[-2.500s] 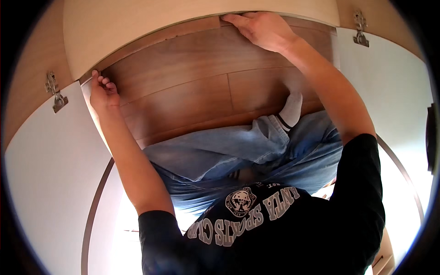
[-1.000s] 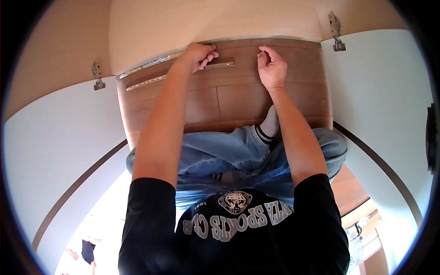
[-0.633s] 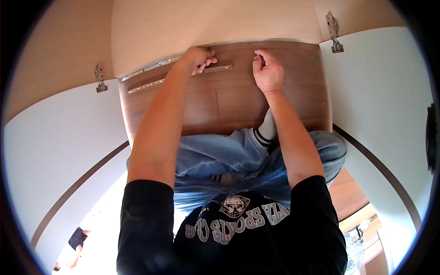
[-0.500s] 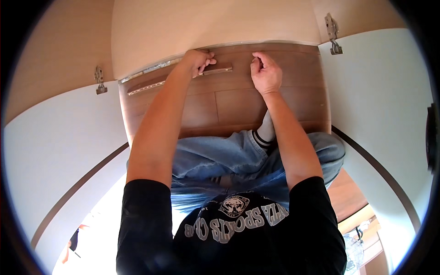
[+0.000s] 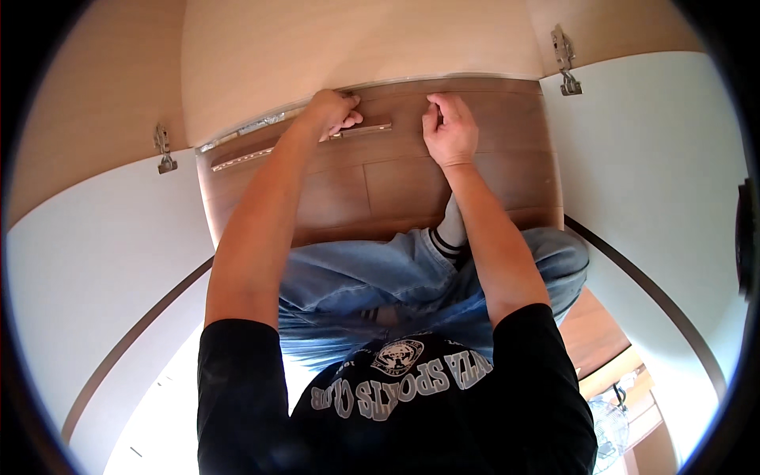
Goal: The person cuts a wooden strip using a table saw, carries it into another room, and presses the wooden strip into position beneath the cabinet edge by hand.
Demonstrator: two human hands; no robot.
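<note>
Two white doors (image 5: 103, 261) flank brown planks (image 5: 405, 182); your left hand (image 5: 334, 115) and right hand (image 5: 451, 134) curl, whether holding anything I cannot tell.

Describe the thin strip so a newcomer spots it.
Find the brown planks between the white hinged panels. Near their far edge, a thin brown strip passes behind the left forearm. Its pale, partly dotted edge sets it apart from the planks.

Most likely a home: white doors (image 5: 649, 158) stand open on metal hinges (image 5: 567, 63) from a pale wooden cabinet (image 5: 356, 39), brown planks (image 5: 340, 194) line the floor, the person (image 5: 443, 431) sits cross-legged in banded socks (image 5: 451, 226), and a wire-caged fan (image 5: 609, 431) shows beyond the right-hand door
</note>
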